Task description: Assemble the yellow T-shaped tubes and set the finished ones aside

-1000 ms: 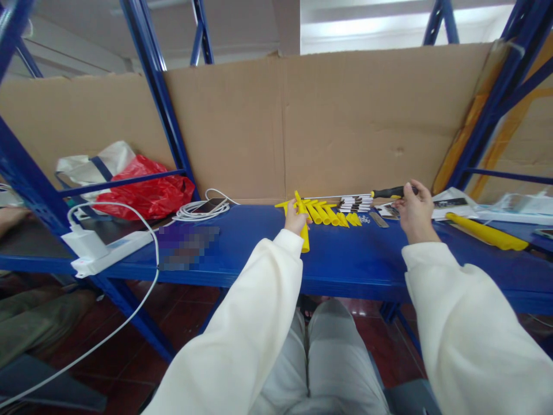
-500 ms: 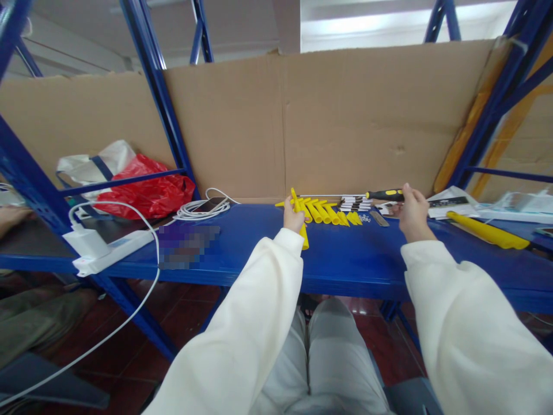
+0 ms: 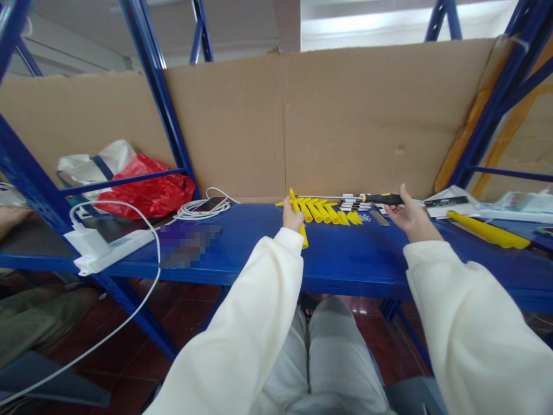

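My left hand (image 3: 292, 219) is closed round a long yellow plastic piece (image 3: 303, 237) that stands tilted on the blue shelf (image 3: 345, 259). My right hand (image 3: 405, 217) grips the black and yellow handle of a screwdriver (image 3: 380, 199), whose thin shaft points left over a row of yellow plastic pieces (image 3: 324, 211). Beside them lie small black and white parts (image 3: 352, 204) and a few tiny screws (image 3: 366, 218). Both arms wear white sleeves.
A cardboard sheet (image 3: 302, 121) backs the shelf. At left are a white power strip (image 3: 103, 248) with a charger, coiled white cable (image 3: 201, 210), a phone and a red bag (image 3: 147, 190). A long yellow bar (image 3: 488, 230) and papers lie at right. Blue rack posts frame both sides.
My right hand has slid the screwdriver to the left and lowered it slightly. My left hand has kept its hold on the yellow piece, which sits a little more upright.
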